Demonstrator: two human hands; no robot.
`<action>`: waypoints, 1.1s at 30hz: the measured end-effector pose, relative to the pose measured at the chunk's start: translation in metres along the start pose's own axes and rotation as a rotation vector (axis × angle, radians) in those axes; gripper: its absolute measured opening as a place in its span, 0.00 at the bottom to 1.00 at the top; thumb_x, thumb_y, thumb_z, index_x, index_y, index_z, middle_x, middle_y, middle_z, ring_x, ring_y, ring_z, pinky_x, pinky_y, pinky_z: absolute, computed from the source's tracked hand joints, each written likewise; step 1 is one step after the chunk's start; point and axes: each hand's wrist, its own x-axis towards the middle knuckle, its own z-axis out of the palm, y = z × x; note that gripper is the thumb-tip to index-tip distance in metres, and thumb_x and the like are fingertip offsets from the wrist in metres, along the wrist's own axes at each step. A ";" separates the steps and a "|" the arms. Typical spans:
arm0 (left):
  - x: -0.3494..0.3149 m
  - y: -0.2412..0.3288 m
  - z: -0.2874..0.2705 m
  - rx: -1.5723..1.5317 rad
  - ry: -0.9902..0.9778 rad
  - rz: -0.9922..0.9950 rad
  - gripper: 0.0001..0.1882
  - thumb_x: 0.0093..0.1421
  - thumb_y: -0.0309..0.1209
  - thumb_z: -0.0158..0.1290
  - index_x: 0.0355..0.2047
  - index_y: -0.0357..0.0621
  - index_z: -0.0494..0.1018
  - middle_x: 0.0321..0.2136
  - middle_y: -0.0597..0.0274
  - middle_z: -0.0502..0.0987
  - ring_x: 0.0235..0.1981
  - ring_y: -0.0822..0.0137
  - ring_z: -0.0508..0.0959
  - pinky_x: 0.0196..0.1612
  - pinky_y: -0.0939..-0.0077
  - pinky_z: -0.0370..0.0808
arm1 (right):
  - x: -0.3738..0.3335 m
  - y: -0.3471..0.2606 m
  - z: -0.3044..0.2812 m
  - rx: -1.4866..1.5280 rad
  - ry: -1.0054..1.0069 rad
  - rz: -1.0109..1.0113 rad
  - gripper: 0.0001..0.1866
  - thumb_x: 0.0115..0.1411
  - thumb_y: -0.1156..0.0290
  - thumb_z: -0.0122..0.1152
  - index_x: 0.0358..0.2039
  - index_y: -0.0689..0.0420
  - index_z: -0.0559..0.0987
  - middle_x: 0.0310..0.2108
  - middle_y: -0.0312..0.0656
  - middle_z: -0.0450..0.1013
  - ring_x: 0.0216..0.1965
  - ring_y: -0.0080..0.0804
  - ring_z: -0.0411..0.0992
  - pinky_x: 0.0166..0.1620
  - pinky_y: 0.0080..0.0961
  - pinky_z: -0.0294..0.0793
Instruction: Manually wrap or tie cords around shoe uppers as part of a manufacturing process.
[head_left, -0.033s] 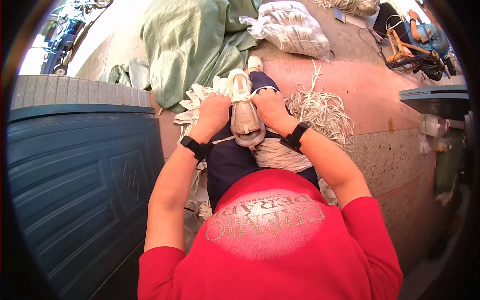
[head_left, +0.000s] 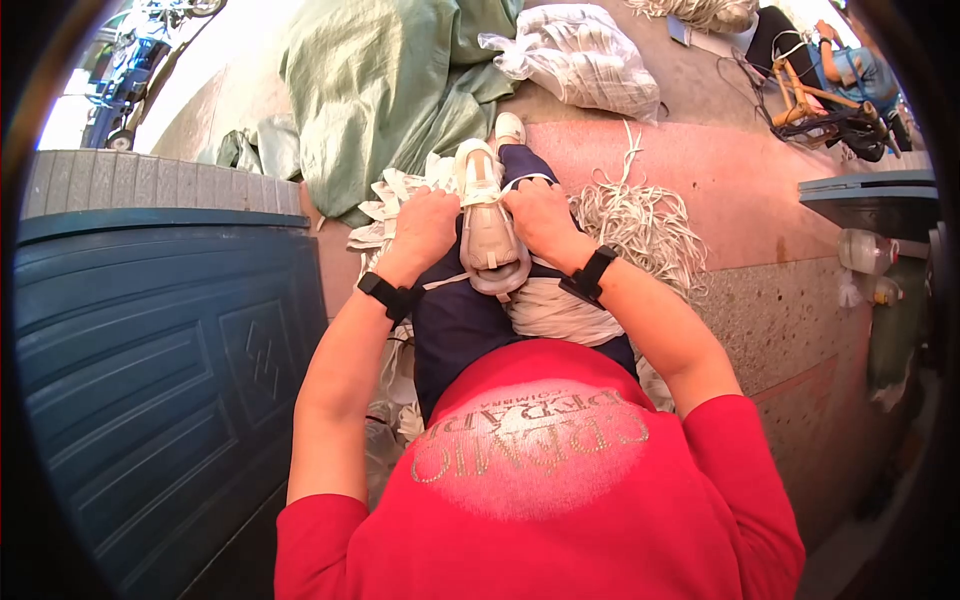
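Observation:
A pale beige shoe [head_left: 490, 240] rests lengthwise over my lap between my two hands, its opening on the side near me. A white shoelace [head_left: 480, 199] runs across its upper. My left hand [head_left: 428, 228] is closed in a fist at the shoe's left side, gripping one end of the lace. On the right side, my right hand [head_left: 543, 214] is closed around the other end. The lace looks stretched between the fists. Loose white laces [head_left: 645, 225] lie heaped right of my leg, and more laces [head_left: 565, 312] lie bundled across my lap.
Whitish strips or shoe pieces [head_left: 372, 212] are piled left of my legs. Ahead are a green tarp [head_left: 390, 90] and a clear bag of white laces [head_left: 585, 65]. A blue panelled door [head_left: 160, 370] stands at left. Another person [head_left: 865, 75] sits far right by a wooden frame [head_left: 795, 95].

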 end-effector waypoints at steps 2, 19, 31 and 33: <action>0.001 0.001 0.001 0.002 -0.014 -0.013 0.06 0.50 0.27 0.46 0.20 0.38 0.70 0.23 0.53 0.72 0.31 0.53 0.70 0.35 0.61 0.68 | 0.001 0.000 0.000 -0.011 -0.025 0.006 0.08 0.50 0.71 0.47 0.28 0.52 0.77 0.30 0.41 0.70 0.37 0.38 0.68 0.39 0.35 0.64; -0.012 0.021 0.016 -0.107 -0.043 -0.310 0.12 0.55 0.36 0.46 0.29 0.40 0.74 0.29 0.52 0.74 0.37 0.51 0.69 0.38 0.59 0.67 | -0.007 -0.013 -0.011 -0.041 -0.116 0.077 0.16 0.55 0.57 0.49 0.28 0.56 0.77 0.31 0.42 0.70 0.38 0.39 0.67 0.40 0.40 0.64; 0.073 0.029 -0.007 -0.795 -0.140 -0.339 0.17 0.53 0.26 0.47 0.44 0.35 0.66 0.16 0.57 0.72 0.12 0.64 0.70 0.15 0.70 0.66 | -0.012 0.006 0.015 0.277 0.115 0.055 0.09 0.51 0.68 0.50 0.22 0.58 0.76 0.24 0.46 0.70 0.30 0.44 0.68 0.35 0.39 0.67; 0.090 0.025 -0.002 -0.782 -0.367 -0.358 0.22 0.51 0.24 0.49 0.48 0.34 0.63 0.15 0.60 0.69 0.11 0.69 0.68 0.13 0.75 0.62 | -0.012 -0.001 0.018 0.322 0.171 0.041 0.07 0.51 0.70 0.51 0.24 0.59 0.75 0.24 0.46 0.69 0.30 0.45 0.68 0.35 0.39 0.67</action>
